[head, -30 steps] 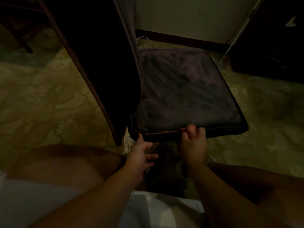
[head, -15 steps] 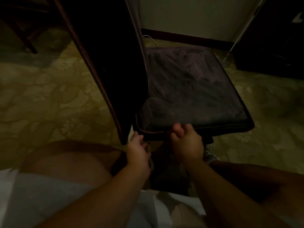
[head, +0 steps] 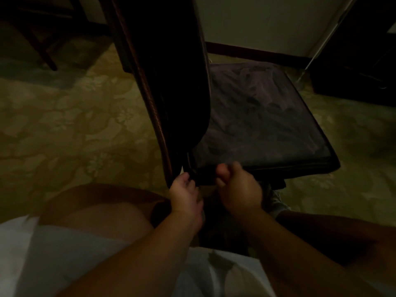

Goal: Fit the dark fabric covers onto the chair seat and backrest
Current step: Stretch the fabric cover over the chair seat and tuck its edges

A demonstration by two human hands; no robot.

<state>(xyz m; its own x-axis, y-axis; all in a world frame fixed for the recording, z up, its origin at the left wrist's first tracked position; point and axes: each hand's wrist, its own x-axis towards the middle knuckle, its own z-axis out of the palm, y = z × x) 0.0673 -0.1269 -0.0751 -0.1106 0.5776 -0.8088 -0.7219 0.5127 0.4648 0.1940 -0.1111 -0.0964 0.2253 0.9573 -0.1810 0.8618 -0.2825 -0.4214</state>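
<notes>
The room is dim. A chair stands before me, its seat [head: 263, 123] wrapped in a wrinkled dark purple cover. The tall backrest [head: 167, 78] rises at the left in a dark cover with a reddish piped edge. My left hand [head: 184, 194] reaches into the gap at the seat's rear corner below the backrest, its fingertips hidden in dark fabric. My right hand [head: 237, 185] pinches the dark cover edge at the seat's near rim, thumb on top.
A pale floral carpet [head: 70, 129] covers the floor. Another chair's dark wooden legs [head: 42, 46] stand at the far left. A dark cabinet [head: 362, 50] and a light wall with a dark skirting board lie behind. My bare knees and white shorts fill the foreground.
Both hands have shifted left along the seat's near edge toward the backrest corner. My left hand went from open below the seat to reaching into the fabric at the corner.
</notes>
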